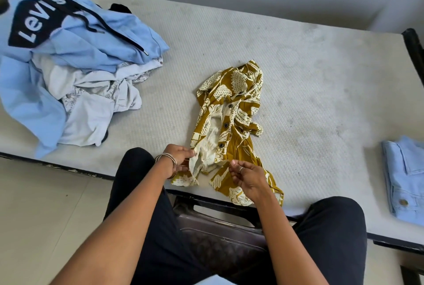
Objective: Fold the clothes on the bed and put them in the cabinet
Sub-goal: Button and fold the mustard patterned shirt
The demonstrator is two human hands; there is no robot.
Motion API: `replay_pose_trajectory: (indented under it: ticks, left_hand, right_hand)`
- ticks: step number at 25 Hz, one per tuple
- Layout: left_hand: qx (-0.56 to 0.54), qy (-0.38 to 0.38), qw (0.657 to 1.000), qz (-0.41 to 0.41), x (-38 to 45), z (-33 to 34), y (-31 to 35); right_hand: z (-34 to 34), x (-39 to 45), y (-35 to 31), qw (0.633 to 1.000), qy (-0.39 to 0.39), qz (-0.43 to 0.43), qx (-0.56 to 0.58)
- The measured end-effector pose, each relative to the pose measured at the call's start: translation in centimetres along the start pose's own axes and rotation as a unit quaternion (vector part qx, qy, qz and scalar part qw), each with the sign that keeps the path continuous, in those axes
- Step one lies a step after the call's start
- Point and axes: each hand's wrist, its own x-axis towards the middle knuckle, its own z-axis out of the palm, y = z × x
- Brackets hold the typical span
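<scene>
A crumpled mustard-and-cream patterned shirt (pixel 231 119) with dark buttons lies on the bed (pixel 309 82), its lower end hanging over the near edge. My left hand (pixel 180 158), with bangles on the wrist, pinches the shirt's cream inner hem at its left side. My right hand (pixel 246 175), wearing a ring, pinches the hem just to the right, fingers curled on the fabric. A heap of unfolded clothes (pixel 68 71) sits at the bed's left, topped by a light blue hoodie (pixel 57 25) with a dark logo. The cabinet is not in view.
A folded light blue denim garment (pixel 403 181) lies at the bed's right edge. A dark chair seat (pixel 218 234) shows between my legs. The black bed frame (pixel 413 43) runs along the right side, and a pale tiled floor (pixel 46 216) lies to the left.
</scene>
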Motion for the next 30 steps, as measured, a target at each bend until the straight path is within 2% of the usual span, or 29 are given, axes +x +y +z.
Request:
replay_pose_trajectory:
  ticks: [2, 4, 8, 10, 13, 17, 21, 25, 30]
  left_hand:
    - [-0.073, -0.028, 0.997, -0.013, -1.2, -0.3, 0.5]
    - [-0.098, -0.055, 0.994, -0.012, -2.1, -0.1, 1.0]
    - [-0.062, -0.097, 0.993, 0.027, -3.6, 1.3, 1.8]
    - [-0.03, -0.1, 0.993, 0.058, -4.6, 2.3, 2.0]
    - [-0.002, -0.061, 0.991, 0.115, -5.3, 4.0, 1.8]
    - [0.069, 0.017, 0.979, 0.193, -6.0, 4.8, 1.4]
    - [0.109, 0.02, 0.967, 0.229, -6.5, 5.5, 1.2]
    - [0.087, 0.038, 0.966, 0.238, -7.2, 5.9, 1.3]
    - [0.061, 0.043, 0.977, 0.201, -7.1, 6.4, 1.3]
  right_hand:
    - [0.4, -0.3, -0.3, 1.0, -0.004, -0.026, 0.001]
    - [1.1, -0.9, -0.8, 0.997, -0.016, -0.068, -0.02]
    - [2.5, -2.5, -2.0, 0.982, -0.036, -0.154, -0.102]
    - [3.2, -3.0, -2.3, 0.975, -0.02, -0.181, -0.128]
    - [3.8, -3.6, -2.4, 0.975, 0.025, -0.186, -0.119]
    - [3.9, -4.1, -2.0, 0.98, 0.042, -0.171, -0.094]
    - [3.6, -4.0, -1.6, 0.974, 0.101, -0.192, -0.066]
    - [3.6, -4.4, -1.7, 0.98, 0.062, -0.187, -0.04]
    - [2.9, -4.4, -1.8, 0.986, -0.004, -0.159, -0.043]
